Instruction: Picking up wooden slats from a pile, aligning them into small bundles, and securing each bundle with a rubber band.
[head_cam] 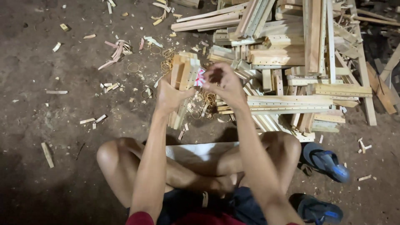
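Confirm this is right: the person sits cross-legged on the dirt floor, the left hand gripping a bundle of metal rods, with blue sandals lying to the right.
Not quite. The bundle in the left hand is made of short wooden slats, not metal rods, as the head view shows. The rest holds: the person sits cross-legged on the dirt floor, and blue sandals lie to the right.
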